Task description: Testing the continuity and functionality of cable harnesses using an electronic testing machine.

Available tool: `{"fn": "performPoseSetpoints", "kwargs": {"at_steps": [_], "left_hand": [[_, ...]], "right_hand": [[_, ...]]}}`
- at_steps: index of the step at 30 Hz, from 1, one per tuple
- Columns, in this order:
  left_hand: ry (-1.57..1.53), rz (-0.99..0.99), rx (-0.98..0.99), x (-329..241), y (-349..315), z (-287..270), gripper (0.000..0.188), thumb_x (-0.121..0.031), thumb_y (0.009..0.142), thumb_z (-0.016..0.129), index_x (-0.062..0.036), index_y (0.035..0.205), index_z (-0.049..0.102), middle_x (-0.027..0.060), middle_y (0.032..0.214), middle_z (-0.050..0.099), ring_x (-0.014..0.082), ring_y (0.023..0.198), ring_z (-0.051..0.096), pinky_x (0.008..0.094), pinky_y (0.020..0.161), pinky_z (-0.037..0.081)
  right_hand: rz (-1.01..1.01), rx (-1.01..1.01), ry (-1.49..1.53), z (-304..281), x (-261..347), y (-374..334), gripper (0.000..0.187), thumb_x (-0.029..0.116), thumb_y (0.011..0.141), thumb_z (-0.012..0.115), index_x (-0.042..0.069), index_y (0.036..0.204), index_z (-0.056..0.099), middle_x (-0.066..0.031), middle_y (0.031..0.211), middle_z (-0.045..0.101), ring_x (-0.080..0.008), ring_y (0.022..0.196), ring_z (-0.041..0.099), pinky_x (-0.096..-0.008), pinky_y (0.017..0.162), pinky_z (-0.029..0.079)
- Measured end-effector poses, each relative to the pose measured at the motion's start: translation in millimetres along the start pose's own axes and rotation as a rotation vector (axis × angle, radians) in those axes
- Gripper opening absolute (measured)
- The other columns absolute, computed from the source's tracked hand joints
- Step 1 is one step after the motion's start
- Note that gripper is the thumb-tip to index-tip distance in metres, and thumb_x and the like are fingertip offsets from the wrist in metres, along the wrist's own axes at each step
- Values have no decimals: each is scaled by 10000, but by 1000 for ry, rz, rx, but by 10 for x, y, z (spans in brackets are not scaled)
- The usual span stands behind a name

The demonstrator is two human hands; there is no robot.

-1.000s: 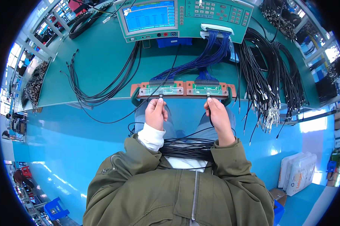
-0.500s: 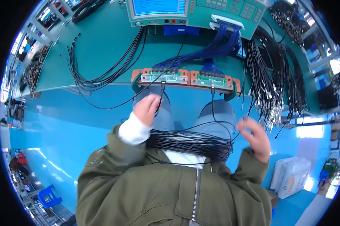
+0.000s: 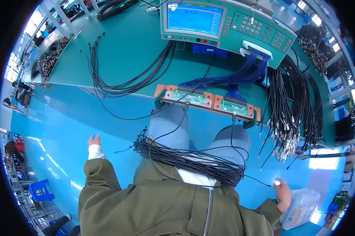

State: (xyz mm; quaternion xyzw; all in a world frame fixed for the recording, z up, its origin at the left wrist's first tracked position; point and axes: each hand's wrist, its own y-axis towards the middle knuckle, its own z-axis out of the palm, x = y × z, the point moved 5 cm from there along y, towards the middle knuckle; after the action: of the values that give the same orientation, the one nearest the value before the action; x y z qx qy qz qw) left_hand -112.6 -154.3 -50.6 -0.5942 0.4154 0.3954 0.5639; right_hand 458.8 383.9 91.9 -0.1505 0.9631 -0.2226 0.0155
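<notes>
My left hand (image 3: 94,141) is out to the left over the blue floor, empty, with its fingers apart. To the lower right, my right hand (image 3: 282,192) is closed at the end of a thin black cable (image 3: 258,180) that runs out from my lap; a bright white spot shows at the fingertips. Across my thighs lies a bundle of black cables (image 3: 189,163). Beyond my knees, an orange-and-green test fixture (image 3: 213,101) sits at the bench edge. Two black plugs, a left plug (image 3: 186,106) and a right plug (image 3: 234,117), are in its front, their cables trailing to my lap.
A green tester (image 3: 240,27) with a lit screen stands on the green bench (image 3: 126,47), joined to the fixture by blue ribbon wires (image 3: 240,74). Black cables with silver ends (image 3: 283,133) hang off the right edge. A plastic-wrapped white package (image 3: 302,210) lies at lower right.
My left hand has drawn away from the left plug's cable, out to the left. My right hand has moved down and outward, stretching a cable from my lap. The view has shifted.
</notes>
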Motion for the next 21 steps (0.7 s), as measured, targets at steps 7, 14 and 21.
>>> {"fn": "performPoseSetpoints", "kwargs": {"at_steps": [7, 14, 21], "left_hand": [[-478, -218, 306, -622, -318, 1157, 482, -429, 848, 521, -39, 1125, 459, 151, 1154, 525, 246, 1002, 552, 366, 788, 458], [-773, -253, 444, -637, -390, 1375, 208, -199, 930, 413, -27, 997, 510, 137, 1091, 575, 240, 1030, 555, 391, 864, 461], [-911, -264, 494, -1007, -963, 1848, 159, -114, 921, 394, -32, 948, 528, 127, 1018, 608, 247, 1012, 571, 394, 904, 445]], "right_hand": [[-1048, -1165, 592, -1331, 1816, -1338, 159, 68, 729, 532, 16, 856, 612, -91, 710, 516, -169, 636, 437, -286, 604, 399], [-1628, -1103, 602, -1641, 2407, -1917, 583, 312, 858, 532, 465, 1331, 226, -25, 761, 561, -115, 472, 340, -240, 398, 291], [-1515, -131, 652, -805, 3412, -1311, 208, 204, 803, 590, 44, 931, 557, -67, 717, 537, -213, 568, 487, -290, 536, 400]]}}
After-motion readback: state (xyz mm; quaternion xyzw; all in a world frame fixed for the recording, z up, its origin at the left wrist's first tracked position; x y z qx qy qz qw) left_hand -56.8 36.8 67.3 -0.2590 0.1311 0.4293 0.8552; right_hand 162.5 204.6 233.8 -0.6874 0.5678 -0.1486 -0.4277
